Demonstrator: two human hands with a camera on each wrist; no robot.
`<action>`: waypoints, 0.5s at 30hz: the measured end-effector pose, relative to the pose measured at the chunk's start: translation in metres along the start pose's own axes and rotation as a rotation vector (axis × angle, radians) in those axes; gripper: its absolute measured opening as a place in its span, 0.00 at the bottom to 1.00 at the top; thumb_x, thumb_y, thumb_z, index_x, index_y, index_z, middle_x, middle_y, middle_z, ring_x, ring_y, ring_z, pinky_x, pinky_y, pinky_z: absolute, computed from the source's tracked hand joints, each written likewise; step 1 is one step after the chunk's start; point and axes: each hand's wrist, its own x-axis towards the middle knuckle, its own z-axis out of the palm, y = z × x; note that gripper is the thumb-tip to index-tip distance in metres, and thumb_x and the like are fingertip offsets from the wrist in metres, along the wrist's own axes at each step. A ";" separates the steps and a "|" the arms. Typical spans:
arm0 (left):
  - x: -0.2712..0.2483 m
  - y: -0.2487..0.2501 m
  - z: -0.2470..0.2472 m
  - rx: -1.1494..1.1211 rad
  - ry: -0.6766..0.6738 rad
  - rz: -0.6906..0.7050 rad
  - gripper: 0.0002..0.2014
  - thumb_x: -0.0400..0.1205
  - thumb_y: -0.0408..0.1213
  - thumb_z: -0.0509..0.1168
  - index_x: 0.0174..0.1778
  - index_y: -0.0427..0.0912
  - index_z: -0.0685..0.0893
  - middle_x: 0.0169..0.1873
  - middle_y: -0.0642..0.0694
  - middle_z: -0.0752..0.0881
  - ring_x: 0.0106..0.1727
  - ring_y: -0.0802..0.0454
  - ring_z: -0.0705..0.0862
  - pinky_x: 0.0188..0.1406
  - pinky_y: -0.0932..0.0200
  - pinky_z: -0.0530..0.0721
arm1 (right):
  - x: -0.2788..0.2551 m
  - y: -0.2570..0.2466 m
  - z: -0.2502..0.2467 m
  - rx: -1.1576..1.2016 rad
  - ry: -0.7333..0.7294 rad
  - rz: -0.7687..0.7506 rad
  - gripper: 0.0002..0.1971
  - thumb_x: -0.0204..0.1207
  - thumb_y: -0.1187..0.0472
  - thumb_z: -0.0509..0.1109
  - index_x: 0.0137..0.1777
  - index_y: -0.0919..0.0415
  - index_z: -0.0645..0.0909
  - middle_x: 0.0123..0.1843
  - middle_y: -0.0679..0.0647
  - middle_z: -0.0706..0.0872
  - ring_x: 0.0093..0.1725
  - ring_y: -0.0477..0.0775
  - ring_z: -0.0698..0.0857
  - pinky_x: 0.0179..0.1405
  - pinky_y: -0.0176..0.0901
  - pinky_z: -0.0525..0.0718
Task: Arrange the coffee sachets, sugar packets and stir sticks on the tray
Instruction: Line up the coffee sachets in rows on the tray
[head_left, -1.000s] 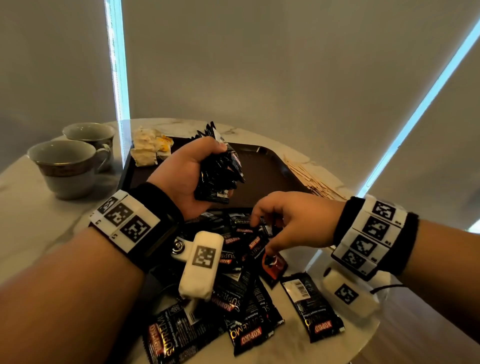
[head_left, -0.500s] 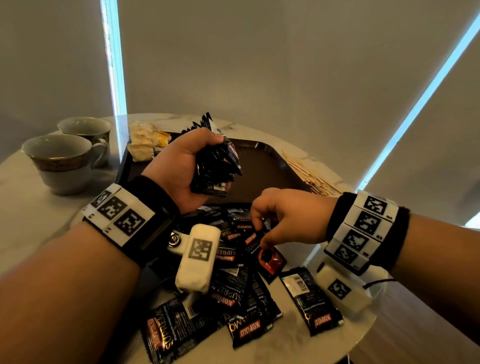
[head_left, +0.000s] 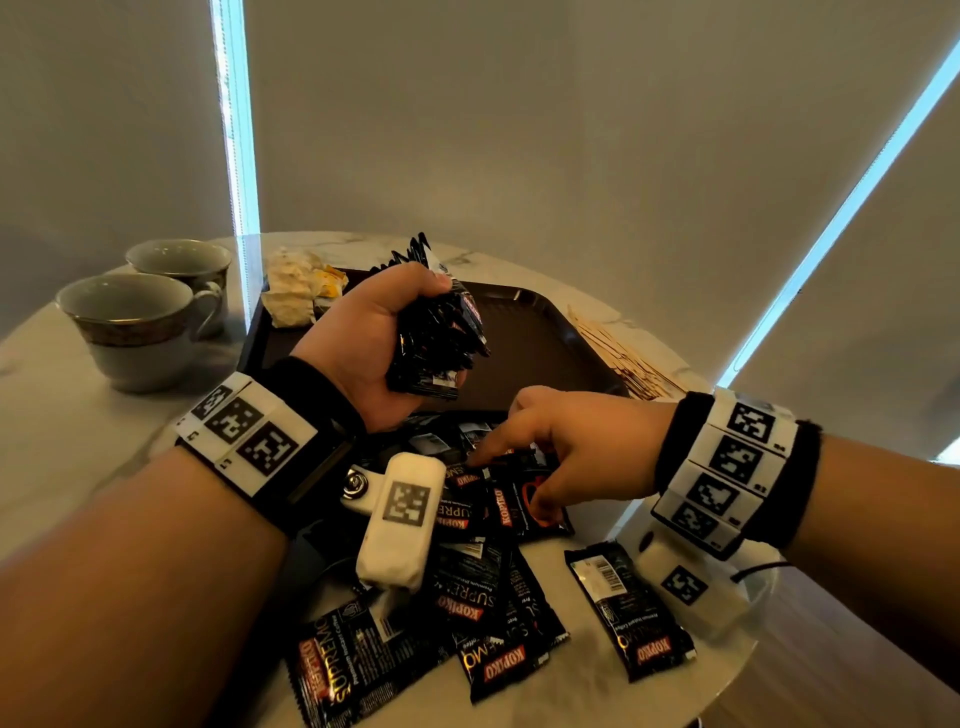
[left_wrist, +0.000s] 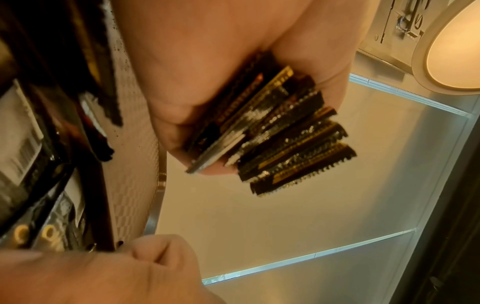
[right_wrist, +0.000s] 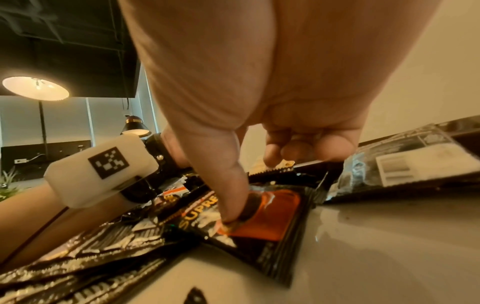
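Note:
My left hand (head_left: 400, 322) (left_wrist: 233, 41) grips a thick stack of black coffee sachets (head_left: 441, 338) (left_wrist: 272, 131), held upright over the near edge of the dark brown tray (head_left: 535, 343). My right hand (head_left: 519, 483) (right_wrist: 257, 183) is down on the pile of loose sachets (head_left: 467, 613) in front of the tray. Its thumb presses a sachet with an orange patch (head_left: 506, 509) (right_wrist: 275, 211) and the fingers curl over its far end. Pale sugar packets (head_left: 298, 288) lie in the tray's far left corner. Wooden stir sticks (head_left: 618, 353) lie on the table right of the tray.
Two grey cups (head_left: 135, 327) (head_left: 182, 265) stand left of the tray. One sachet (head_left: 631, 613) lies apart at the front right, close to the round marble table's edge (head_left: 748, 654). Window blinds hang behind the table.
My right hand has dropped onto the sachet with the orange patch, thumb now pressing it. The left hand keeps its stack in about the same place.

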 end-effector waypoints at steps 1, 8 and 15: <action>0.000 0.000 0.000 0.001 0.000 -0.001 0.12 0.82 0.40 0.62 0.59 0.39 0.77 0.39 0.43 0.85 0.36 0.47 0.84 0.35 0.52 0.80 | 0.000 0.000 0.001 -0.006 -0.001 -0.011 0.34 0.72 0.59 0.79 0.72 0.25 0.75 0.59 0.38 0.67 0.54 0.44 0.77 0.52 0.38 0.83; 0.001 0.000 -0.001 0.005 -0.004 -0.020 0.17 0.77 0.42 0.66 0.60 0.39 0.77 0.40 0.42 0.84 0.36 0.47 0.84 0.34 0.52 0.79 | 0.000 -0.005 0.000 -0.014 0.050 -0.050 0.21 0.71 0.57 0.81 0.53 0.32 0.76 0.62 0.41 0.69 0.55 0.46 0.79 0.53 0.41 0.85; 0.003 0.000 -0.004 -0.019 -0.017 -0.031 0.09 0.81 0.41 0.65 0.53 0.41 0.80 0.42 0.44 0.85 0.37 0.47 0.86 0.34 0.53 0.82 | -0.026 -0.001 -0.033 0.224 0.260 -0.091 0.11 0.71 0.63 0.81 0.43 0.45 0.85 0.47 0.46 0.86 0.45 0.47 0.87 0.50 0.52 0.89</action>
